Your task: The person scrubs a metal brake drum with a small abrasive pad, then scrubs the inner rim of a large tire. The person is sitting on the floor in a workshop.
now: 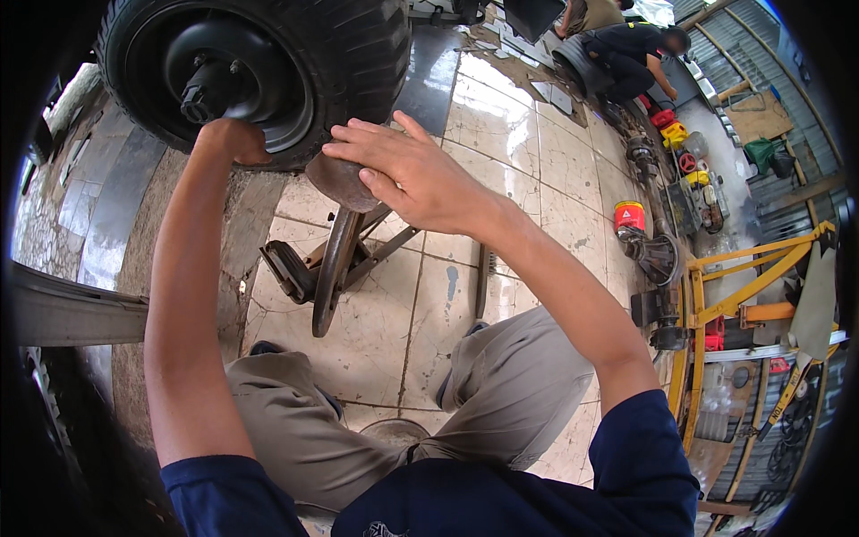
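the right hand (394, 170) lies palm down over a rounded, rust-brown metal piece (343, 186), with the fingers extended and the thumb set apart; it covers the upper part of this piece and does not close around it. the left hand (234, 143) is bent at the wrist and placed at the lower part of the steel wheel rim (302, 121); its fingers are partly hidden, so whether they grip cannot be told. the rim is seated inside a black, lugged tire (371, 76) at the upper left of the view, with a dark hub (208, 89) projecting from its centre. the rounded metal piece is located just beside the lower right of the tire. below it, a dark curved bar (333, 282) stands in front of an angled metal frame (385, 255); a black block-shaped part (288, 270) is to the left of the bar. the person's legs, in tan trousers (514, 376), are spread over the tiled floor (438, 309). further right are a red can (629, 217), an axle assembly (659, 259) and a yellow metal frame (696, 313). at the upper right, a co-worker in dark clothing (617, 49) bends forward near a corrugated metal wall (765, 54).
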`<action>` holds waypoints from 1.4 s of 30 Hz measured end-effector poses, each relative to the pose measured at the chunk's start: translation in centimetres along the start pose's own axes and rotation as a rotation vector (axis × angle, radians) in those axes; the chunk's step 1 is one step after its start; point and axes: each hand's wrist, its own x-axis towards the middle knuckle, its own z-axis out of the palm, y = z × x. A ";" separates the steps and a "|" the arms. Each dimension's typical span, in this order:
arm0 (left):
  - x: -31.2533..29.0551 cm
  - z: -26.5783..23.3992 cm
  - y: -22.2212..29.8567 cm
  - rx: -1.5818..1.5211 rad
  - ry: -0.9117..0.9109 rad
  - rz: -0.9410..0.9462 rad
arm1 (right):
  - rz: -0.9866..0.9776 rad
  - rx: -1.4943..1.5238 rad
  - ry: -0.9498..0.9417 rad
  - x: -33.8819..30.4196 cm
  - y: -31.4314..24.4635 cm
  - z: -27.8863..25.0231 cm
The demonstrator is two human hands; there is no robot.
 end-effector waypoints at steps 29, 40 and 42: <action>0.3 0.0 0.1 0.039 -0.089 -0.034 | -0.171 -0.015 0.095 0.7 0.1 1.6; 0.9 0.1 0.3 0.032 -0.076 -0.008 | -0.133 -0.059 0.186 0.7 -0.7 2.0; 0.7 -0.2 0.7 0.033 -0.079 -0.020 | -0.122 -0.047 0.180 0.7 -0.5 2.0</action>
